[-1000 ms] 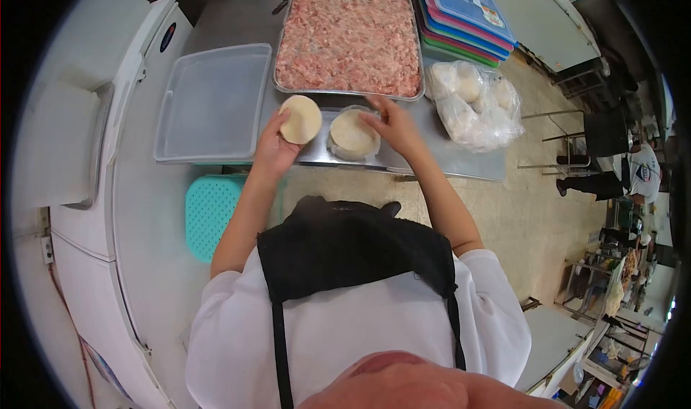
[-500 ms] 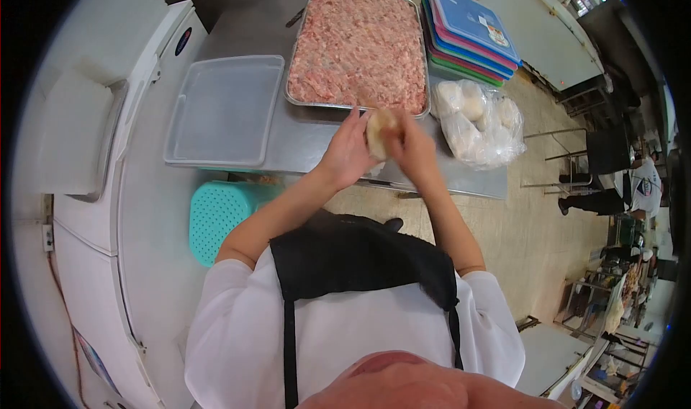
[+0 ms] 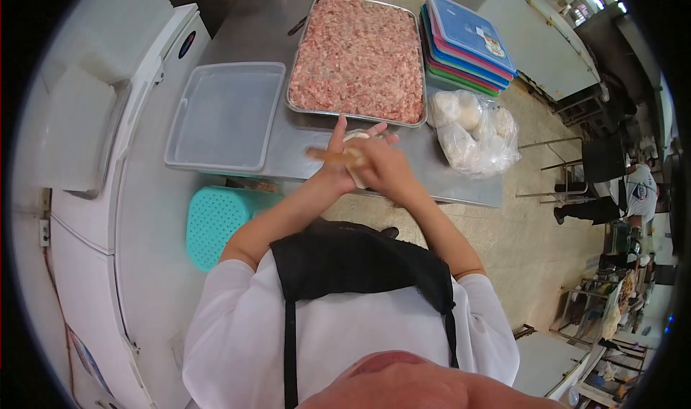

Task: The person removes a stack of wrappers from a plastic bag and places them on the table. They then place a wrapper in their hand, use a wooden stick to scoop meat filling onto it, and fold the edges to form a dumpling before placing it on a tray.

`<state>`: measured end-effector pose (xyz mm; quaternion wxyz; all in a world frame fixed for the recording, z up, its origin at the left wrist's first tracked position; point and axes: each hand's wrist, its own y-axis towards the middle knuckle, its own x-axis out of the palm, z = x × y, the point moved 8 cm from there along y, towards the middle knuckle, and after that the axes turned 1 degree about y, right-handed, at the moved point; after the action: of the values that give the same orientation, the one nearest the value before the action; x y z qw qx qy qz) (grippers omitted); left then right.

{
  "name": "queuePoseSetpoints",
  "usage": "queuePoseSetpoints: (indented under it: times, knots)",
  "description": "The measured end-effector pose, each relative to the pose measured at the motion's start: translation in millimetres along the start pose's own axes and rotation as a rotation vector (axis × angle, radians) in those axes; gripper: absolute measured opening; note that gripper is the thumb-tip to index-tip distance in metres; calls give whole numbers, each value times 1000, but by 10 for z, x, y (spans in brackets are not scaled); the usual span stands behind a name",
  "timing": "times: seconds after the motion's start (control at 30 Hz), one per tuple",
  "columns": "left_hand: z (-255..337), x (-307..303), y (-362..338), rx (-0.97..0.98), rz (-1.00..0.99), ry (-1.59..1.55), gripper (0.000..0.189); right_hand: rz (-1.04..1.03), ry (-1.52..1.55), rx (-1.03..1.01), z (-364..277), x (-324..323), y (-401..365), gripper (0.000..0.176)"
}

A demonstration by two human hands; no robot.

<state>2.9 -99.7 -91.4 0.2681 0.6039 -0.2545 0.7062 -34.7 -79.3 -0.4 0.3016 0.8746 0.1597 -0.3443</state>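
Note:
My left hand (image 3: 335, 173) is palm up near the table's front edge, fingers stretched toward the meat tray. A pale round piece of dough (image 3: 358, 137) lies across its palm, partly hidden. Over it, my right hand (image 3: 385, 165) grips a flat wooden stick (image 3: 325, 155), blurred by motion, which crosses the dough and points left. Just beyond both hands, a metal tray (image 3: 289, 99) is filled with pinkish minced meat (image 3: 360, 60). To the right sits a clear plastic bag of white dough balls (image 3: 471, 128).
A translucent lid (image 3: 227, 117) lies at the left of the steel table (image 3: 461, 189). Several coloured lids (image 3: 471, 31) are stacked at the back right. A turquoise perforated stool (image 3: 216, 225) stands below, beside a white freezer (image 3: 137, 214). Another person (image 3: 637, 193) is far right.
My hands have moved down and left, nearer my body. My left hand's fingers have spread, and the wooden stick now shows across the dough.

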Motion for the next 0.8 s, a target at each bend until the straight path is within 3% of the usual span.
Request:
queuePoseSetpoints:
  times: [0.03,0.13,0.17,0.27,0.3,0.4,0.5,0.6,0.7,0.8]
  knots:
    - [6,2,-55,24,13,21,87,-13,42,33,95,33,-5,37]
    - [84,-137,-147,107,302,139,85,-37,57,179,525,-12,1,40]
    - [55,-137,-132,15,212,227,79,-44,-15,259,676,-146,-9,39]
    - [246,-51,-254,254,304,762,72,-50,-77,392,779,-446,-28,35]
    - [396,-127,-284,450,317,1031,65,-53,-70,423,752,-499,-43,33]
    - [636,-420,-307,605,350,1227,61,-52,99,411,593,-447,24,30]
    - [615,-737,-244,553,411,1097,56,-56,334,454,658,-135,0,31]
    - [490,-726,-254,509,413,1057,43,-116,56,455,1072,290,-202,35]
    - [416,-548,-304,646,351,1677,38,-47,161,513,1385,518,-474,43]
    - [403,-522,-347,665,307,1725,42,-37,215,544,1436,547,-501,43]
